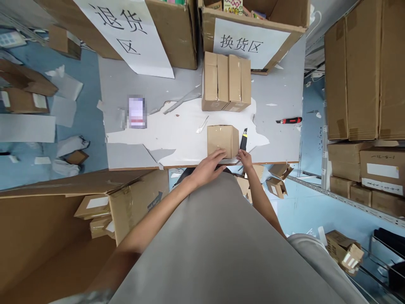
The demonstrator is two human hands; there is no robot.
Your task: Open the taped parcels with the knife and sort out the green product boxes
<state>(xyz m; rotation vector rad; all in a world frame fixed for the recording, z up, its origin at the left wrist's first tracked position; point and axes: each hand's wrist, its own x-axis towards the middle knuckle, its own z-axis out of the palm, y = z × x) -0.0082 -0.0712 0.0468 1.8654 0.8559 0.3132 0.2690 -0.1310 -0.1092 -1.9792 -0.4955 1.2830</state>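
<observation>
A small closed cardboard box [220, 139] sits near the front edge of the table. My left hand [211, 164] lies against its near side, fingers stretched out and thumb apart. At the box's near right corner is my right hand [245, 159], its fingers pinched together; what they hold, if anything, is too small to make out. A black utility knife with a yellow band [243, 140] stretches away just beyond the right fingertips, beside the box. Whether the fingers touch its end I cannot tell. A second, red and black utility knife [290, 120] lies farther right.
Two cardboard boxes [226, 82] stand side by side behind the small one. Large open cartons with paper signs [247, 42] line the table's back. A pixelated item [137, 112] lies left. A big open carton [136, 202] stands at front left; stacked boxes [381, 169] are at right.
</observation>
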